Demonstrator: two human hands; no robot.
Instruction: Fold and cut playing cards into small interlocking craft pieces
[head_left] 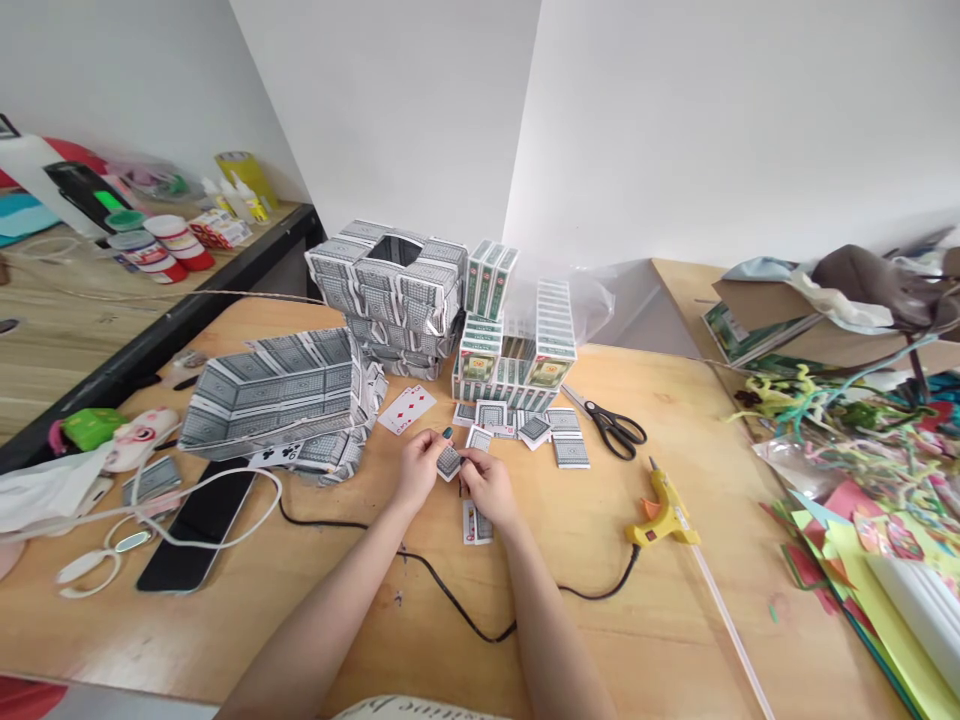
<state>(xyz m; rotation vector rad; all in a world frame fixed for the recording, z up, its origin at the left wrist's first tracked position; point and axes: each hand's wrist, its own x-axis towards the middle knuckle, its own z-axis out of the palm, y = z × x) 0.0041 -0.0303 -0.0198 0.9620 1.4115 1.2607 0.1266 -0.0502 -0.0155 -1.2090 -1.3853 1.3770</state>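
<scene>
The patterned card [448, 463] sits at the centre of the clock, between the person's two hands and just above or against the surface [570, 650]; which of the two cannot be told. The left grip [433, 458] is narrow, pinching the card's left side between thumb and finger, and the right grip [475, 474] is likewise drawn in, fingertips on the right edge. Whether the card is folded is too small to tell. It looks to be thin coated pasteboard, so it should weigh almost nothing, flex springily and slide easily on its smooth face; a hard squeeze would likely leave a lasting crease. Opposite edges or corners seem the best places to hold it, with light pressure near any bend. Another loose card [483, 524] lies at 5 o'clock, and flat on the surface it would probably need a fingernail under its edge. Scissors [619, 430] lie between 2 and 3 o'clock, a yellow glue gun [664, 515] between 3 and 4, and an open card-built tray [277, 395] between 9 and 10, its thin walls probably better supported from beneath.
</scene>
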